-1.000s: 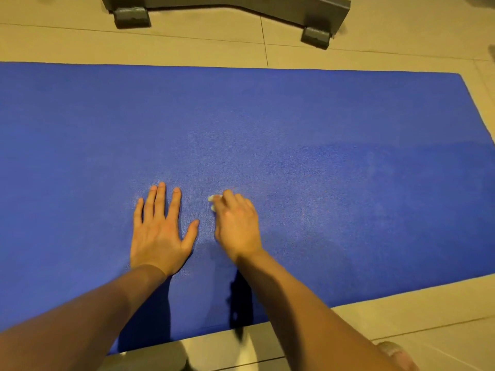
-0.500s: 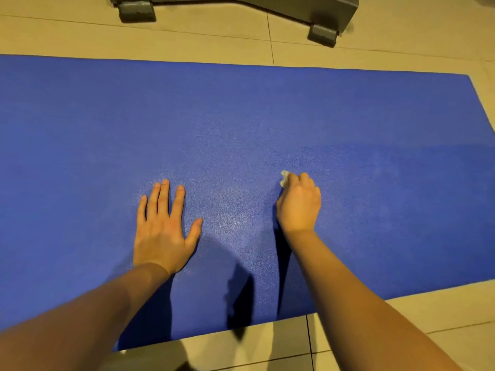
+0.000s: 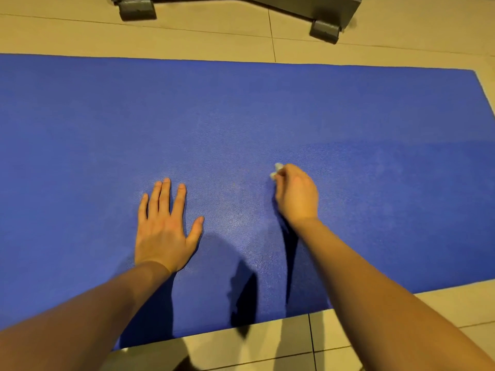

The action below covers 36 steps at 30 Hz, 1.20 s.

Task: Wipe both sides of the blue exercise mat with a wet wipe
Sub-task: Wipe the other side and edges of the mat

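The blue exercise mat (image 3: 267,116) lay flat on the beige tiled floor (image 3: 214,41), its long edges running left to right, with a grey metal base (image 3: 325,29) standing on the tiles just beyond its far edge. The left hand (image 3: 164,228) rested palm-down on the mat, fingers straight and slightly spread, grasping nothing. The right hand (image 3: 296,195) was positioned to the right of it, well apart, with its fingers curled around a small bunched wet wipe (image 3: 276,170) pressed to the mat surface.

No readable text or labels anywhere.
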Motion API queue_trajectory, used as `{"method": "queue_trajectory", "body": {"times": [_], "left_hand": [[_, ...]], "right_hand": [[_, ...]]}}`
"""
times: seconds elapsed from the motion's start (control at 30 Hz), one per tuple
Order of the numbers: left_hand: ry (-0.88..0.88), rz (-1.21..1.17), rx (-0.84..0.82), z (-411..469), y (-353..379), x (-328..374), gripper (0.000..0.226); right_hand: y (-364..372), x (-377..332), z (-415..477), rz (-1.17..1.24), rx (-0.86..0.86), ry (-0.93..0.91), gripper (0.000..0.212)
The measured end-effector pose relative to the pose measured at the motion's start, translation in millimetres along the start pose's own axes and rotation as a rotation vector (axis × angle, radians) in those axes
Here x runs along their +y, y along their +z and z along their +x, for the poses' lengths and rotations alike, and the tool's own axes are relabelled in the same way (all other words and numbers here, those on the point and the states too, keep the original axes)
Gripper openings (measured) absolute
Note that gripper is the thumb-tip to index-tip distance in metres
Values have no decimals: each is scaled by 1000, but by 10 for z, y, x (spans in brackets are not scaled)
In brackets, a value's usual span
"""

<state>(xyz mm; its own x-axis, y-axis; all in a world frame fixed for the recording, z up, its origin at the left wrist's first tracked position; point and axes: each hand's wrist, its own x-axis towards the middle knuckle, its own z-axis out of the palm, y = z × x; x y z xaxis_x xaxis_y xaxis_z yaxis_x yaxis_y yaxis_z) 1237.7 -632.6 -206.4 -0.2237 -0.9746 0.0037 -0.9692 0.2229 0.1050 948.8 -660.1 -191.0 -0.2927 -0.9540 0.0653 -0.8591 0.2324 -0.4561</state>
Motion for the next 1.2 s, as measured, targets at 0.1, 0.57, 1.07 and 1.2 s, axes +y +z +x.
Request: {"method": "queue_trajectory", "body": {"times": [0.1,0.57,1.07,1.2], "left_hand": [[-1,-8,-4,-2,-4,-5,79],[-1,-10,2,3,-12,8,78],[1,-13,-20,6,-6,-5,79],[0,-12,-14,2,-13,0,79]], "right_hand": [[-136,264,55,-23,5,194,19],[342,-714,16,-4,-110,-144,26],[383,-705,367,42,-89,117,10],[363,-818,392,10,-206,-67,16]]}}
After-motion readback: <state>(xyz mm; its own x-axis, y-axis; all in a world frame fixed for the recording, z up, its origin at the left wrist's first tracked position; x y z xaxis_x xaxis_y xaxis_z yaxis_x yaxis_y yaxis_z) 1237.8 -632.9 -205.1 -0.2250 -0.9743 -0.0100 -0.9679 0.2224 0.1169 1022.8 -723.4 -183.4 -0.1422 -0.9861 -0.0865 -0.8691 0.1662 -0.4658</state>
